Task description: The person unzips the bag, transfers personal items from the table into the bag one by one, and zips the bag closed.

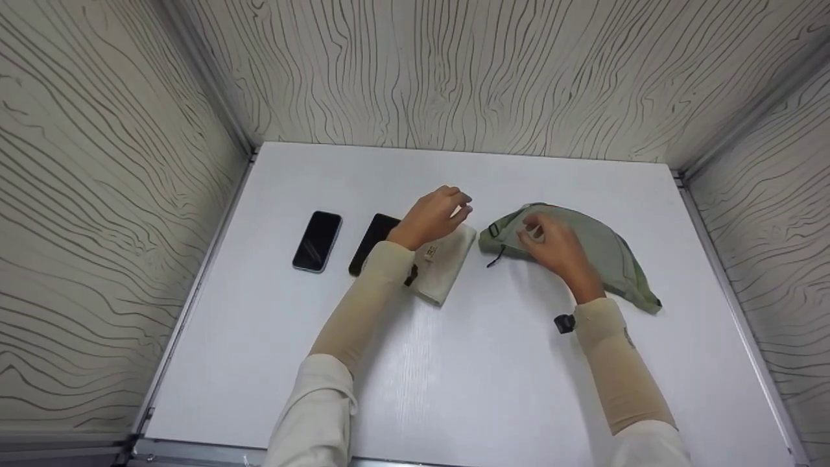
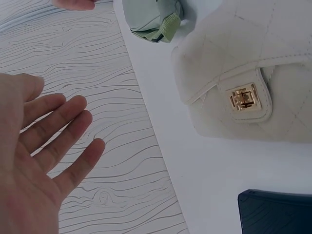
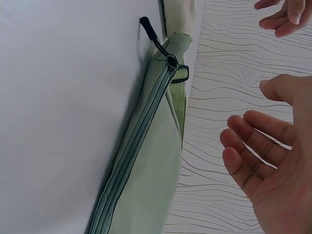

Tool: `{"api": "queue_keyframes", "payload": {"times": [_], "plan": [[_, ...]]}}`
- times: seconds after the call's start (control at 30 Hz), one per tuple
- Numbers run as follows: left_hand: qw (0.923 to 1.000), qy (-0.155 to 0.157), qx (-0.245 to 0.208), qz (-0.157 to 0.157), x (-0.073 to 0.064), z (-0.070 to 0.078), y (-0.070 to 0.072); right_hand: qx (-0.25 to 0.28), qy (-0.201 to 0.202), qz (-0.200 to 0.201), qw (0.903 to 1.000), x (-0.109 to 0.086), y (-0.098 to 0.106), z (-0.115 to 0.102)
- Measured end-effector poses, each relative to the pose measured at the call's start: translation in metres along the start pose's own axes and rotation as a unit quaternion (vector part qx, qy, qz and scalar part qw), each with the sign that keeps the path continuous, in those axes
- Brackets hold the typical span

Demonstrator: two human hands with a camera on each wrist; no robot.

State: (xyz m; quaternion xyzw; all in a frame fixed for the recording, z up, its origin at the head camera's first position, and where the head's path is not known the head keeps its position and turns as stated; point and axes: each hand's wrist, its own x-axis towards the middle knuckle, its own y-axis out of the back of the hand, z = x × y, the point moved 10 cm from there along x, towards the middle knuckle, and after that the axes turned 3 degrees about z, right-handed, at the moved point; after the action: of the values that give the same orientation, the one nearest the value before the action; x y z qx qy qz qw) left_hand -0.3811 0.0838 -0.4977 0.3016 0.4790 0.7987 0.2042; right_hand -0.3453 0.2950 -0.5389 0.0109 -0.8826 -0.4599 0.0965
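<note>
My left hand hovers over the upper part of a cream quilted purse, its fingers loosely bent and holding nothing. A gold clasp shows on the purse flap in the left wrist view. To the right, my right hand is above a green waist bag, with relaxed fingers and nothing in them. The bag's zipper runs along its edge and looks closed, with a black pull at one end. My left forearm and hand partly cover the purse.
A smartphone with a dark screen lies at the left of the white table. Between it and the purse is a flat black phone-like object, partly behind my left arm. Wood-grain patterned panels stand at the back and sides.
</note>
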Motion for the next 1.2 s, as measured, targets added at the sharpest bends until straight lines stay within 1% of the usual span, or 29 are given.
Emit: {"api": "queue_keyframes", "payload": {"times": [0.2, 0.4, 0.73, 0.97, 1.2], "plan": [[1.0, 0.003, -0.007, -0.004, 0.002, 0.004, -0.006, 0.011, 0.007, 0.001, 0.9999, -0.002, -0.003, -0.001], [1.0, 0.001, -0.003, -0.008, 0.006, 0.009, -0.012, 0.011, -0.003, -0.001, 0.9999, -0.004, -0.008, 0.002], [0.9996, 0.008, -0.012, -0.024, 0.009, 0.01, -0.023, 0.016, -0.019, -0.012, 0.9996, -0.006, -0.017, 0.004], [0.9991, 0.019, -0.015, -0.035, 0.011, 0.011, -0.031, 0.016, -0.018, -0.003, 0.9997, -0.007, -0.02, 0.006], [0.9991, 0.009, -0.004, -0.041, 0.013, 0.014, -0.036, 0.012, -0.014, -0.007, 0.9998, -0.006, -0.026, 0.005]]}}
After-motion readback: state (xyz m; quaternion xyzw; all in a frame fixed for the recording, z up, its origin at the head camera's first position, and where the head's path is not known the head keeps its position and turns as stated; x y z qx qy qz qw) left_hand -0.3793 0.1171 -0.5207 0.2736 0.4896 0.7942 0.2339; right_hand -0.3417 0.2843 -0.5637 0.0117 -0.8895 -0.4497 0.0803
